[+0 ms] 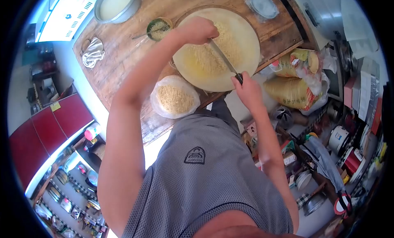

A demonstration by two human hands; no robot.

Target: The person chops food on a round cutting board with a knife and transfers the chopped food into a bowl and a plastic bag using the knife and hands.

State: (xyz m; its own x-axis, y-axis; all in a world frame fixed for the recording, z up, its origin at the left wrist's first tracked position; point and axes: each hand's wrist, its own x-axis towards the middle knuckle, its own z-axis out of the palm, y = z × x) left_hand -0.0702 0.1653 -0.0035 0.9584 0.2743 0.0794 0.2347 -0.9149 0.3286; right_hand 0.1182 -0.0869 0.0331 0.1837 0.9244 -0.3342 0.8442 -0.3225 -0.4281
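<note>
My right hand (248, 91) is closed round the dark handle of a long knife (223, 57). At the blade's far end, my left hand (200, 31) is closed on the tip part of it. The blade lies slantwise above a large round pale chopping board (246, 70). Finely chopped yellowish food (205, 59) is spread over the board, partly under the blade. Near the board's lower left, a bowl lined with a clear plastic bag (196, 99) holds more of the same chopped bits.
A small green bowl (169, 21) with a spoon stands left of the board, and a big metal basin (98, 10) of whitish contents is farther left. A crumpled cloth (93, 53) lies on the wooden table (127, 53). Filled sacks (287, 92) stand on the right.
</note>
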